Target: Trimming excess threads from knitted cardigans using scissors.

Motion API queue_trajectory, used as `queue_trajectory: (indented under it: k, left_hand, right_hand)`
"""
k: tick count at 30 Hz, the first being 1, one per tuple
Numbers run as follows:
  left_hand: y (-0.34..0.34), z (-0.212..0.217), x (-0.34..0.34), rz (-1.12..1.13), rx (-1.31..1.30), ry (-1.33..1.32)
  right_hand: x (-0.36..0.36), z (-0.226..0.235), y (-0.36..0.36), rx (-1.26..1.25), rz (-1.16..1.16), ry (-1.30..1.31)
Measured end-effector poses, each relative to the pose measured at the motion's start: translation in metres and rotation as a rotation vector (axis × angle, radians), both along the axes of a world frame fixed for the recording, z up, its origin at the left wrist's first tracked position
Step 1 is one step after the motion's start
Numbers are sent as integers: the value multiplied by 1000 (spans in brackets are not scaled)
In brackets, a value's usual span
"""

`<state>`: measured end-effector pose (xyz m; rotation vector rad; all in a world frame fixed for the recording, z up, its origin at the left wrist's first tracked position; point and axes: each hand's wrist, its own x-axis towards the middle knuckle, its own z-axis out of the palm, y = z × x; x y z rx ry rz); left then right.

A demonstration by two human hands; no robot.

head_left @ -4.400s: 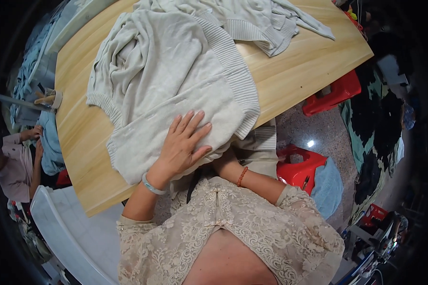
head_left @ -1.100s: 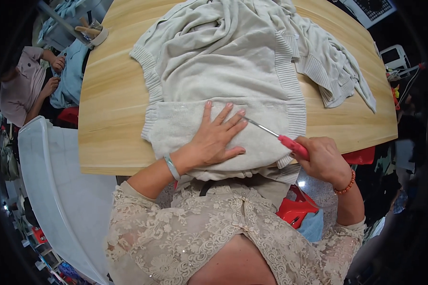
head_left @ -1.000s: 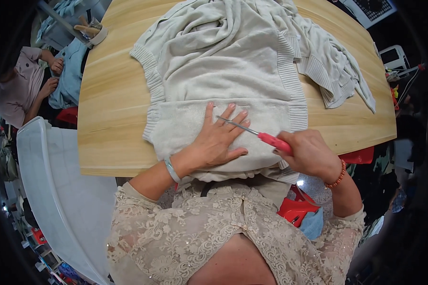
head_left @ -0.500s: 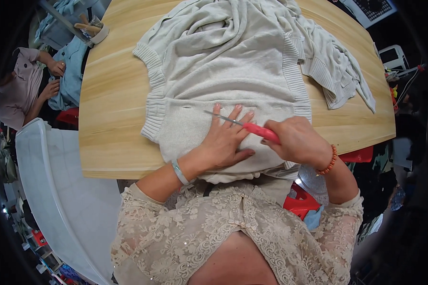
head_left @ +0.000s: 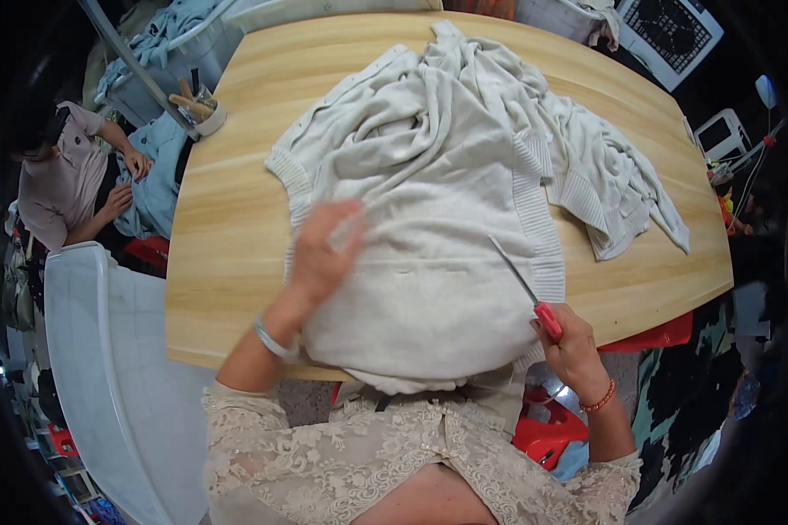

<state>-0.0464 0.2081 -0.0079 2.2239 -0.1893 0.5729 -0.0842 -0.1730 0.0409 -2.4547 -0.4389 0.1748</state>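
Light wood-grain table (head_left: 236, 262) with rounded corners fills the middle. White plastic crate or chair (head_left: 105, 367) at lower left. Red plastic stool (head_left: 552, 429) on the floor under the near table edge. Another seated person (head_left: 61, 175) at far left beside blue cloth (head_left: 158, 166). White openwork basket (head_left: 674, 35) at top right. Surroundings dark, cluttered.

A cream-white sweater (head_left: 429, 219) with ribbed edges is spread on a light yellow-brown wooden table (head_left: 228, 236) with wavy grain lines. A tool (head_left: 534, 297) with a red handle and a silver tip is seen. A lacy beige sleeve (head_left: 324, 455) and a silver bracelet (head_left: 271, 339) are worn.
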Motion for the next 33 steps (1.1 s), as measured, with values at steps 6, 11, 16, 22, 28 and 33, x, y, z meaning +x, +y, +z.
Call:
queue_trajectory:
  k: [6, 11, 16, 22, 28, 33]
  left_hand:
    - [156, -51, 105, 578, 438, 147]
    - [224, -76, 158, 395, -230, 686]
    - [164, -29, 171, 339, -355, 289]
    - [70, 18, 122, 296, 374, -181]
    - [165, -69, 147, 656, 367, 348]
    - [216, -72, 164, 315, -594, 601]
  right_hand:
    - [21, -4, -11, -109, -184, -121]
    - [47, -2, -11, -198, -220, -89]
    - [81, 6, -15, 81, -290, 66]
    - [102, 22, 6, 111, -185, 45]
    - [91, 21, 19, 41, -104, 75]
    - [91, 18, 24, 65, -115, 113]
